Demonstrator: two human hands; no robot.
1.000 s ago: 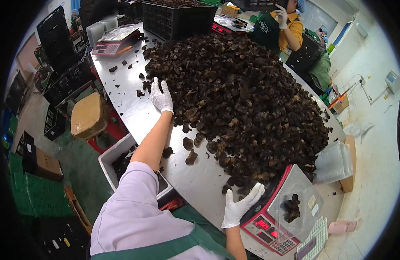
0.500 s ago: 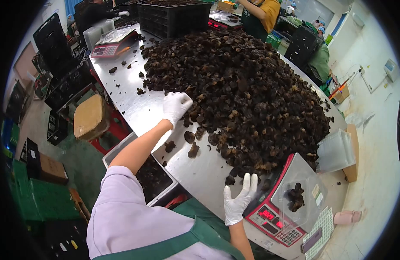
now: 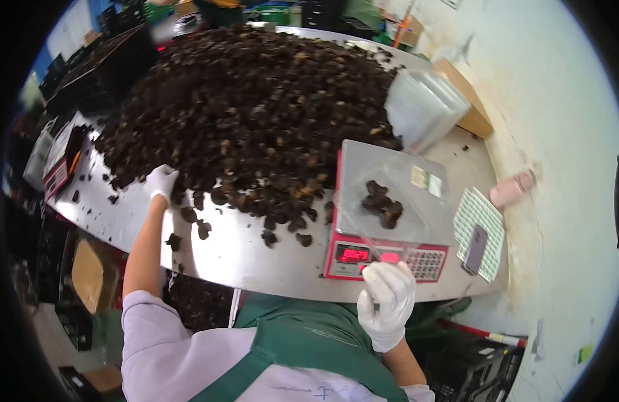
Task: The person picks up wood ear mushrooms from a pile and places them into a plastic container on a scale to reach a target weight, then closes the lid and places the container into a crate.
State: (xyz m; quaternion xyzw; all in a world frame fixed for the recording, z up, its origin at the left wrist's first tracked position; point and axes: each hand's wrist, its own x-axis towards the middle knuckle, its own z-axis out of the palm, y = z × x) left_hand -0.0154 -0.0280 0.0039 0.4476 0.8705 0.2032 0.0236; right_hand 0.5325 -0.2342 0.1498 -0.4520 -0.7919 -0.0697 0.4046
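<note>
A large heap of dark brown wood ear mushrooms [image 3: 256, 114] covers much of the metal table. My left hand [image 3: 162, 182], in a white glove, is at the heap's near left edge with its fingers curled; whatever they hold is hidden. My right hand [image 3: 388, 305], also gloved, is just in front of the red and grey scale [image 3: 339, 264], fingers bent and thumb apart, with nothing visible in it. On the scale lies a clear plastic container [image 3: 416, 208] with a small clump of mushrooms [image 3: 382, 204] in it. The scale's red display is lit.
Stacked clear containers [image 3: 423, 107] stand behind the scale by a cardboard piece [image 3: 465, 100]. A phone [image 3: 476, 248] lies on a patterned sheet [image 3: 493, 234] beside a pink bottle [image 3: 512, 189]. Another scale [image 3: 58, 175] is far left, near a black crate [image 3: 108, 70].
The view has swung right and down toward the near scale. My right hand has moved from the scale's left side to its front, its fingers more bent. My left hand stays at the heap's edge.
</note>
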